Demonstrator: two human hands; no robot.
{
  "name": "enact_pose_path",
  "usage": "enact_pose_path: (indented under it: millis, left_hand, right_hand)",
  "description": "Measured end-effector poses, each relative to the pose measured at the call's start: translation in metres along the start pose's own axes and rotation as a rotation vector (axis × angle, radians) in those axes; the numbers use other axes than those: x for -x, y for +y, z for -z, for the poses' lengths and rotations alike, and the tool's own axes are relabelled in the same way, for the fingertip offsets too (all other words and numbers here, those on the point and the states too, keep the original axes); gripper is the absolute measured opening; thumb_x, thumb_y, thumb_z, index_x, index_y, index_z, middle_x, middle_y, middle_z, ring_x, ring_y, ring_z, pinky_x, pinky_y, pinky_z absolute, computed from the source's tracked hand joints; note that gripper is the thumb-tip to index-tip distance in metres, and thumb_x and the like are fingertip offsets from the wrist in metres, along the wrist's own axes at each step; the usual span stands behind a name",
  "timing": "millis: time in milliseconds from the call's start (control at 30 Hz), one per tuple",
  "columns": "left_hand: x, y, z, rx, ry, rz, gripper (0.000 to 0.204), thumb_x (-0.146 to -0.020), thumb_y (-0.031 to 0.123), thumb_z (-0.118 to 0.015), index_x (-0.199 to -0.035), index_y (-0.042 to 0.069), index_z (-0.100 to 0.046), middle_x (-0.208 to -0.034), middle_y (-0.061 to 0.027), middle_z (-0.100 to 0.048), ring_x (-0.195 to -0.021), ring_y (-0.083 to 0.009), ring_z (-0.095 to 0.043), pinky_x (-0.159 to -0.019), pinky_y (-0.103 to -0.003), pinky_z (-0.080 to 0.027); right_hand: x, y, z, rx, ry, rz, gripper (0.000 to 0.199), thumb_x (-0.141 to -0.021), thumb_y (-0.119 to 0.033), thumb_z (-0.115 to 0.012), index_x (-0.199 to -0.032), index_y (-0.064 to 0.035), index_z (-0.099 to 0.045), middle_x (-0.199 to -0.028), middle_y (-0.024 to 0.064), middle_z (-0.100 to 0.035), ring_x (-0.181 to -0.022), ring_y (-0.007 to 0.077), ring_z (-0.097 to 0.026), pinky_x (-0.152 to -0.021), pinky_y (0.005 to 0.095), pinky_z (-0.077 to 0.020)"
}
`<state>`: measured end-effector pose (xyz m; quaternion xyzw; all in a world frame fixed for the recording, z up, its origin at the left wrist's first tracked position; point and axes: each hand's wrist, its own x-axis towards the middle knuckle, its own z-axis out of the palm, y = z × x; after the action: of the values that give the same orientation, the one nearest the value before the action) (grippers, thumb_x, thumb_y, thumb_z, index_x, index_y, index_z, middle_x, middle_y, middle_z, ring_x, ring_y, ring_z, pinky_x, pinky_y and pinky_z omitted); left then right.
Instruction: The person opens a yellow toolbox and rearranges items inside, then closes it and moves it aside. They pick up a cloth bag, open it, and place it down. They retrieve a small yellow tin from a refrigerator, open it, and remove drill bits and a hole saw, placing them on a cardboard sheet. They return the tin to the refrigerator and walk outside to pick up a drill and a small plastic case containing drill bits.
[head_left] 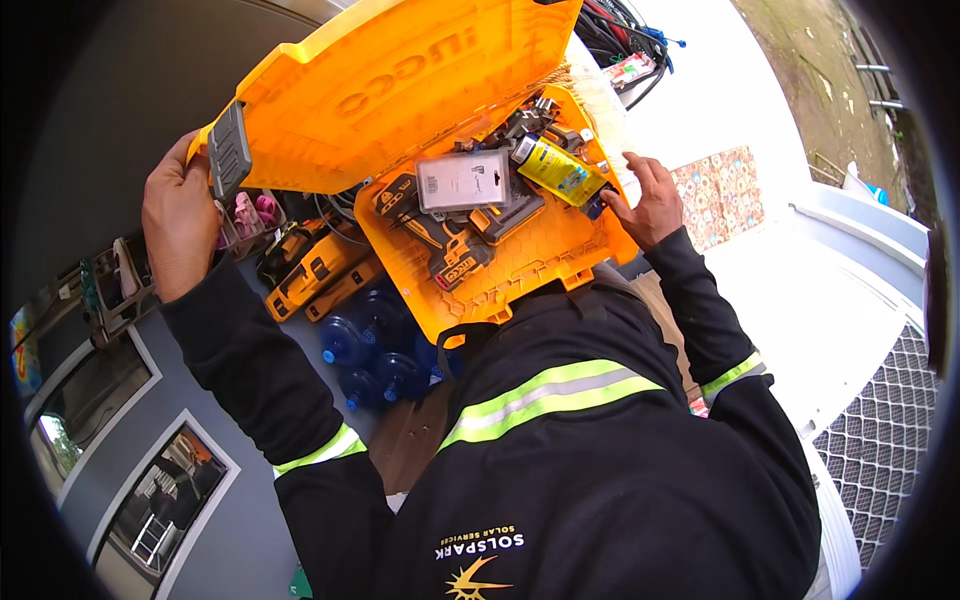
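An open orange tool case carries the things. In its tray lie a black-and-yellow power drill, a clear flat packet across the middle, a yellow spray can to the right, and dark metal fittings at the far end. The raised lid stands to the left.

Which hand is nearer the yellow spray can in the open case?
Right. The right hand sits at the case's right edge, fingertips just beside the cap end of the yellow spray can. The left hand is far across, gripping the raised lid by its latch corner.
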<state>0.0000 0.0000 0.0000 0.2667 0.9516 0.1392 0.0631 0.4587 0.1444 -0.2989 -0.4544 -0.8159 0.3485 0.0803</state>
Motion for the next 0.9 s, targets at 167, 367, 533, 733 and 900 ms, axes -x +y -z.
enact_pose_path:
  millis: [167,367,533,733,900]
  left_hand:
    - [-0.015,-0.024,-0.008,0.048,0.062,-0.108,0.033,-0.109,0.029,-0.058,-0.130,0.010,-0.074,-0.104,-0.0163,-0.078,-0.094,-0.0261,-0.075,-0.086,-0.036,-0.055]
    - [-0.004,-0.024,-0.009,0.039,0.091,-0.209,0.032,-0.107,0.032,-0.060,-0.128,0.013,-0.075,-0.104,-0.0163,-0.078,-0.095,-0.0298,-0.075,-0.087,-0.037,-0.055]
    - [-0.004,-0.018,-0.011,0.008,0.099,-0.097,0.034,-0.106,0.035,-0.061,-0.130,0.015,-0.074,-0.117,-0.0157,-0.077,-0.109,-0.0351,-0.074,-0.097,-0.041,-0.056]
    - [-0.005,-0.013,-0.015,0.007,0.113,-0.112,0.034,-0.107,0.035,-0.061,-0.130,0.015,-0.074,-0.116,-0.0158,-0.078,-0.107,-0.0358,-0.074,-0.095,-0.042,-0.056]
    - [0.002,-0.015,-0.013,0.053,0.101,-0.104,0.034,-0.107,0.035,-0.061,-0.130,0.013,-0.074,-0.111,-0.0168,-0.078,-0.103,-0.0328,-0.075,-0.092,-0.040,-0.056]
  right_hand:
    - [-0.012,-0.063,-0.028,0.446,0.139,0.286,0.085,-0.077,-0.043,-0.089,-0.149,-0.0130,-0.056,-0.125,0.0113,-0.066,-0.131,0.0314,-0.051,-0.104,0.0596,-0.0340]
    - [-0.019,-0.079,-0.041,0.529,0.167,0.236,0.070,-0.070,-0.027,-0.085,-0.134,-0.0116,-0.062,-0.111,0.0062,-0.069,-0.114,0.0279,-0.057,-0.106,0.0570,-0.0294]
    - [0.018,-0.083,-0.015,0.214,0.109,0.611,0.069,-0.059,-0.024,-0.086,-0.124,-0.0125,-0.066,-0.099,0.0056,-0.061,-0.107,0.0294,-0.057,-0.102,0.0549,-0.0346]
    - [0.027,-0.091,-0.010,0.221,-0.318,0.737,0.067,-0.069,-0.025,-0.085,-0.133,-0.0171,-0.069,-0.132,0.0100,-0.062,-0.130,0.0345,-0.050,-0.117,0.0579,-0.0295]
    - [0.011,-0.095,0.002,0.087,-0.343,0.633,0.058,-0.077,-0.024,-0.082,-0.133,-0.0146,-0.069,-0.148,0.0164,-0.053,-0.141,0.0404,-0.044,-0.121,0.0564,-0.0321]
